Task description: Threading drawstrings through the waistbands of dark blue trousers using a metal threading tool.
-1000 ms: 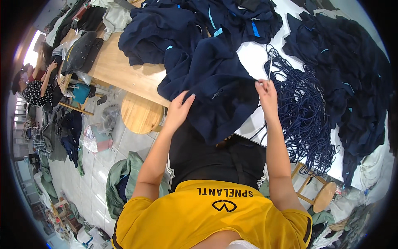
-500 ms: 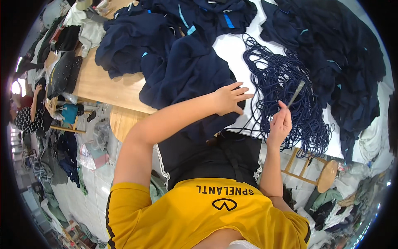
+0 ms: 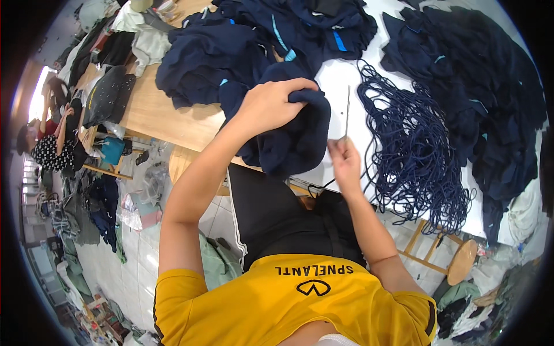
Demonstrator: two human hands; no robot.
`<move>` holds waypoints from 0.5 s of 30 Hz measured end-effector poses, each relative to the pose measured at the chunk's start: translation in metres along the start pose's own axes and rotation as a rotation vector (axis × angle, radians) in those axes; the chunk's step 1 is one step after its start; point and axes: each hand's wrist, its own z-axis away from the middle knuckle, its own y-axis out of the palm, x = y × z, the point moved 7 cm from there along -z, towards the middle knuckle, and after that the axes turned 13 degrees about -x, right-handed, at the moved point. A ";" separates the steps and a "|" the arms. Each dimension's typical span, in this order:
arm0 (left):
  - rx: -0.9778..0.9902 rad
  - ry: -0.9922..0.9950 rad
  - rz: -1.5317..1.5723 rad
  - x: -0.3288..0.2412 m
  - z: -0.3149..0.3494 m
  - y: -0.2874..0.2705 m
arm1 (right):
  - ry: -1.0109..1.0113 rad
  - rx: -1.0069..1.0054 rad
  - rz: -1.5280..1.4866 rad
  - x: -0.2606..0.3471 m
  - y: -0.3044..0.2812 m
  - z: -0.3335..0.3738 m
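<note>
Fabric [image 3: 291, 147] in left hand [image 3: 271, 104]

Clothing workshop all round me now, navy garment [image 3: 291, 154] in my grip, more clothes [image 3: 467, 86] heaped over tables [image 3: 335, 72], tangled cord [image 3: 416, 161], co-workers [image 3: 49, 154] off left.

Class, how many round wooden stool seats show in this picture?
2: the left seat below the wooden tabletop, partly covered by the left forearm; the right seat at lower right, past the tangled navy cords. Others may be hidden.
</note>
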 end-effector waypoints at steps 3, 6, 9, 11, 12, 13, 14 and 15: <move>-0.186 -0.042 0.072 -0.002 0.015 -0.048 | 0.144 0.121 -0.322 0.061 0.024 -0.011; -0.370 -0.010 0.379 -0.011 0.011 -0.071 | -0.201 0.194 -0.143 0.095 0.051 0.002; -0.277 -0.100 0.897 -0.037 0.010 -0.080 | -0.214 0.091 -0.110 0.097 0.057 -0.010; -0.309 -0.081 0.839 -0.039 0.015 -0.096 | -0.030 -0.087 -0.228 0.122 0.029 -0.028; -0.274 -0.053 0.717 -0.037 0.018 -0.101 | -0.089 -0.139 -0.363 0.137 0.011 -0.042; -0.172 0.107 0.575 -0.039 0.022 -0.099 | -0.052 -0.074 -0.489 0.148 0.001 -0.049; -0.070 0.265 0.429 -0.038 0.028 -0.094 | -0.007 -0.030 -0.568 0.154 -0.007 -0.053; 0.135 0.125 0.303 -0.023 0.039 -0.076 | 0.013 0.013 -0.494 0.151 -0.014 -0.060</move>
